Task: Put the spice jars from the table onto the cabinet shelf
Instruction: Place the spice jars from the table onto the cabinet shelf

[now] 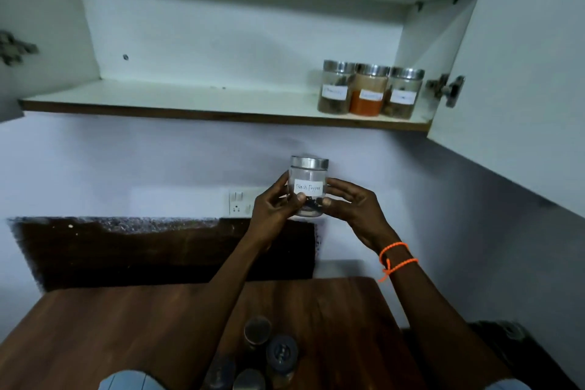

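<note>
A clear spice jar [308,172] with a steel lid and a white label reading "Black Pepper" is held up in front of the wall, below the shelf. My left hand [273,207] grips its left side and my right hand [353,207] its right side. The white cabinet shelf [177,98] above carries three steel-lidded jars [368,90] in a row at its right end. Several more jars [269,351] stand on the wooden table [110,326] at the bottom, seen from above.
The open cabinet door [519,73] juts out at the right, with a hinge [446,89] beside the shelved jars. A switch and socket plate [239,201] sits on the wall behind my left hand. A dark panel [126,250] runs behind the table.
</note>
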### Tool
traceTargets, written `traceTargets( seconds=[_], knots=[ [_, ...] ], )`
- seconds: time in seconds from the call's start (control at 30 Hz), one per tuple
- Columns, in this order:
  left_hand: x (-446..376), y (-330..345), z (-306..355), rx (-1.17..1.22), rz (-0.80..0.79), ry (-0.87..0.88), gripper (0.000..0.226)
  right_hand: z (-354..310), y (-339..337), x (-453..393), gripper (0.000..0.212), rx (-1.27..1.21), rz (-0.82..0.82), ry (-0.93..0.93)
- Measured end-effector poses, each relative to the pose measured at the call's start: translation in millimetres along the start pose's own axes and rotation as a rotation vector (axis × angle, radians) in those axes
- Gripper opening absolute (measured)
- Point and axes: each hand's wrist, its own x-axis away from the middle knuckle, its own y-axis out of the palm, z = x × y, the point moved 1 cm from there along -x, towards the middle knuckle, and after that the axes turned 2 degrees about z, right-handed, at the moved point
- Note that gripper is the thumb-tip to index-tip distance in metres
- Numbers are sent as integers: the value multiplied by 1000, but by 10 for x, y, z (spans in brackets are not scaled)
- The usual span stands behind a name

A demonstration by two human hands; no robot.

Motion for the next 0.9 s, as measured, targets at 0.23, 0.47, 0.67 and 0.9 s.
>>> traceTargets(
  seconds=[0.23,0.47,0.67,0.9],
  knots=[
    [-86,-88,446,-58,39,108,50,-410,177,-159,59,-4,-34,-68],
    [-271,-110,677,-113,32,149,55,-710,258,-316,54,-74,-52,-98],
    [-712,-40,1146,-430,119,336,52,-1166,373,-623,55,-132,-16,-186],
    [-1458,60,1264,-849,135,255,44,-1411,575,-1127,36,408,369,-305]
  ],
)
